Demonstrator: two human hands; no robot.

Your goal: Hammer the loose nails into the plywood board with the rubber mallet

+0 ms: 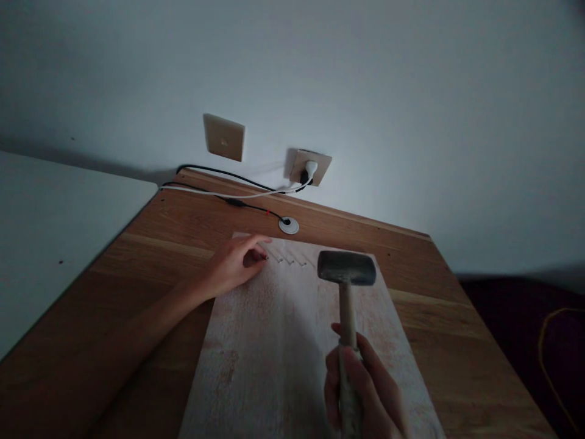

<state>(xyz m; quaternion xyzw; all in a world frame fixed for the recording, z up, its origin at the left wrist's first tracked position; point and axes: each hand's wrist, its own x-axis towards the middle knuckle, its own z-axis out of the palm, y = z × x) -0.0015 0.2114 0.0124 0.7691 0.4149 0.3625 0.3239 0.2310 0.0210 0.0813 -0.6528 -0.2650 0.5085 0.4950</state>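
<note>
My right hand (361, 384) is wrapped around the handle of a mallet (346, 268). Its dark, blunt head is raised over the right part of a pale, worn board (256, 353). Near the board's far edge, my left hand (235, 262) rests with thumb and forefinger pinched together. A small dark tip between them looks like the head of a nail (267, 258); the rest of it is hidden by the fingers. Just right of that hand, several thin nails (291, 263) stand in a row in the board, casting slanted shadows.
Under the board is a brown wooden desk (173, 244). Behind it, a wall socket (311, 167) holds plugs, with a white cable (237, 196) and black cables running left. A round cable grommet (289, 225) sits just past the board. A white panel (64, 238) borders the left side.
</note>
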